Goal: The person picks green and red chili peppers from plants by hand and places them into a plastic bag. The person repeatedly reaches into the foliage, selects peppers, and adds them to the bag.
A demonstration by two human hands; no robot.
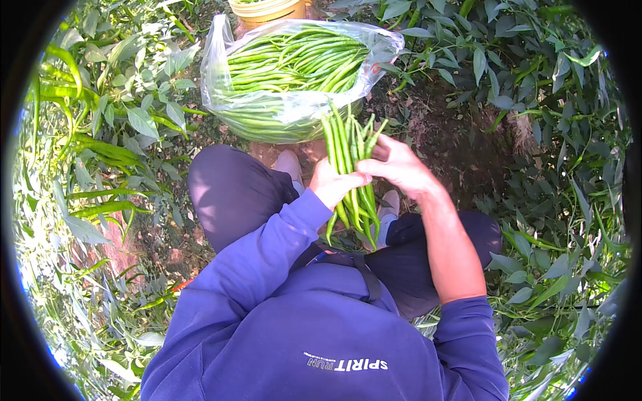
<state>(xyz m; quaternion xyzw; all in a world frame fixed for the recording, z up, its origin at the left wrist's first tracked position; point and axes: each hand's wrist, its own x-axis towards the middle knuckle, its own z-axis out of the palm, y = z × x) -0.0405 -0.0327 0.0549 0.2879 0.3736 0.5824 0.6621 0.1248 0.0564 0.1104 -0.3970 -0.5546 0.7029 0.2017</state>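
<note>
Between my two hands is a bunch of long green chili peppers (pixel 346 148), their stem ends pointing up and away from me. My left hand (pixel 332 182) is closed around the bunch's left side, thumb across the front. From the right, my right hand (pixel 400 166) grips the same bunch, its fingers curled behind the peppers and partly hidden. Just beyond, a clear plastic bag (pixel 215 73) stands with its mouth spread wide. Green chili peppers (pixel 294 60) fill it, laid mostly side by side. The bunch's upper tips overlap the bag's near right edge.
Behind the bag stands a yellow bucket (pixel 271 12). Pepper plants with hanging green peppers (pixel 107 150) line the left, and leafy plants (pixel 535 87) crowd the right. Bare soil (pixel 461 147) lies between the rows. My bent knees (pixel 234 194) flank the bunch.
</note>
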